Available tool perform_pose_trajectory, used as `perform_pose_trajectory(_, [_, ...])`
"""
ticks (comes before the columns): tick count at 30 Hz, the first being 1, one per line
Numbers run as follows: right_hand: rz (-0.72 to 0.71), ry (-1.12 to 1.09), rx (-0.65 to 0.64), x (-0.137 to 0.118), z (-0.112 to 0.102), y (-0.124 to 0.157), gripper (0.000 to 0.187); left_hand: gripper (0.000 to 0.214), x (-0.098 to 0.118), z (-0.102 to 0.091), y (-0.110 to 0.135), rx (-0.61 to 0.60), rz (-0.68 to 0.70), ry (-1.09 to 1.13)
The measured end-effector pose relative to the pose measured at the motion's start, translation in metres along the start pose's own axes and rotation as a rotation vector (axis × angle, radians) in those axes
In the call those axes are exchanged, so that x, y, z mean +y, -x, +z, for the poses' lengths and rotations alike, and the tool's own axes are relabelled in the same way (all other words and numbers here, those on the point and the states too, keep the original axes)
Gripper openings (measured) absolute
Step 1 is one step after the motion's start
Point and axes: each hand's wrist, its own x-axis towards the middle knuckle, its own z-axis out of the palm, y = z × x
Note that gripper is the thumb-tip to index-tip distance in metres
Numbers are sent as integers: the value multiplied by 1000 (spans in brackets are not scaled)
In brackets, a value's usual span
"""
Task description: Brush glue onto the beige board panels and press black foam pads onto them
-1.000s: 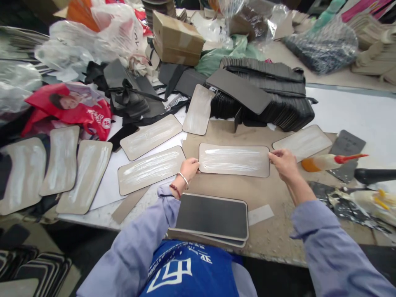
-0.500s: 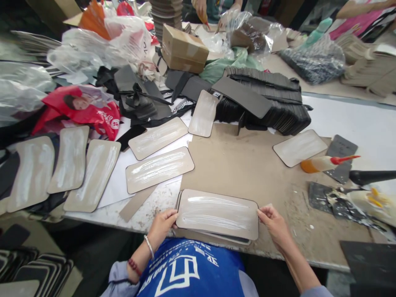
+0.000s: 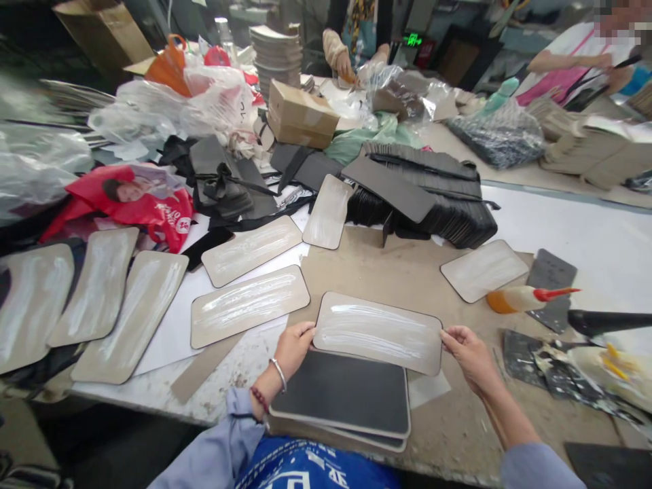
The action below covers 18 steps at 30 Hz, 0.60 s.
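My left hand (image 3: 294,345) pinches the left end of a tan rounded panel (image 3: 377,331) streaked with white glue. My right hand (image 3: 471,353) grips its right end. The panel hangs just above the far edge of a small stack of panels (image 3: 340,397) whose top face is dark grey, at the table's near edge. Several more glue-streaked tan panels lie to the left, such as one (image 3: 248,305) beside my left hand, and another tan panel (image 3: 483,269) lies to the right.
A glue bottle with a red nozzle (image 3: 524,297) lies at right beside dark scraps. A large pile of black panels (image 3: 438,197) sits behind the brown work board (image 3: 407,272). Plastic bags, a cardboard box (image 3: 300,112) and other people's hands fill the back.
The glued panel, pulled from the board's middle onto the near stack half a second ago, is now lifted forward off the stack, uncovering the dark grey top panel.
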Motion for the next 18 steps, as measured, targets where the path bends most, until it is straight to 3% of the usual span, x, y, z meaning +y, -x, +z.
perform_pose_trajectory(4, [-89,455,84,-4,-11,-46,20,27,15,16,-28,-38,56,-304])
perform_pose_trajectory(7, [-292,753,137,-16,-7,-59,28,26,13,4,-21,110,136,-432])
perform_pose_trajectory(9, [-420,761,57,-27,10,-53,31,24,4,-12,-7,236,165,-440])
perform_pose_trajectory(12, [-647,658,-167,-41,53,-12,29,22,-16,-29,24,356,290,-487])
perform_pose_trajectory(15, [-882,568,-385,-41,98,53,27,23,-32,-25,53,300,476,-611])
perform_pose_trajectory(18, [-1003,554,-382,-25,131,102,27,27,-39,-7,63,195,530,-784])
